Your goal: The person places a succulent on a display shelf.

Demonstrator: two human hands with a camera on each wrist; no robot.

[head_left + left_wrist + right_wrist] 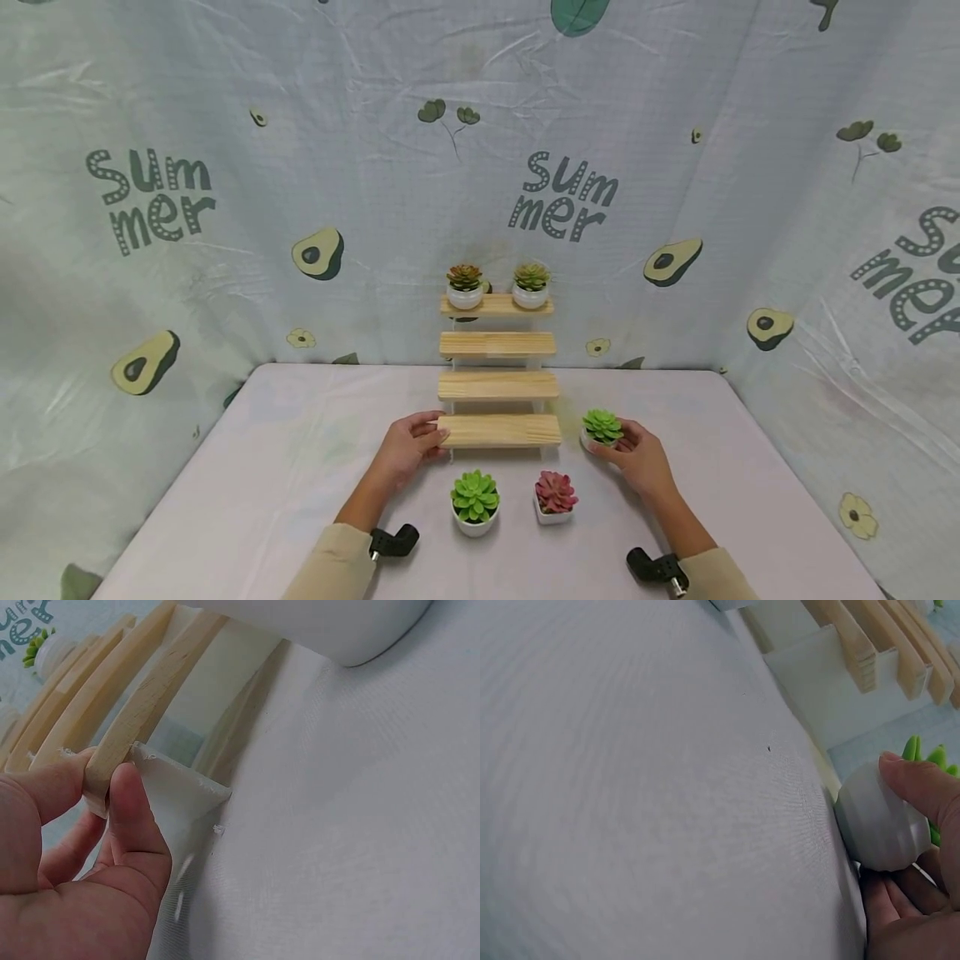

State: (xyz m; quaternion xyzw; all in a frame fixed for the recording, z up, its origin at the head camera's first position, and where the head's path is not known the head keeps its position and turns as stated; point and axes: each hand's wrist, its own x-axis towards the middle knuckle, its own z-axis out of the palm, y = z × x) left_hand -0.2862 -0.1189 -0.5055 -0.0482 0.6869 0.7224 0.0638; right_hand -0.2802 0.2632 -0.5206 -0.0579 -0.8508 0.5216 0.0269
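Observation:
A stepped wooden shelf [498, 386] with several light planks stands at the back middle of the table. My left hand [408, 446] pinches the left end of its lowest plank [154, 694] between thumb and fingers. To the right of the shelf, my right hand [641, 457] grips a green succulent in a round white pot [877, 821], thumb on one side and fingers on the other. In front of the shelf sit a bright green succulent [475, 500] in a round white pot and a red succulent [556, 493] in a square white pot.
On the top plank stand a brownish succulent [465, 287] and a yellow-green succulent [531, 286], both in white pots. A printed cloth backdrop [375, 192] rises behind and beside the pale table [300, 467].

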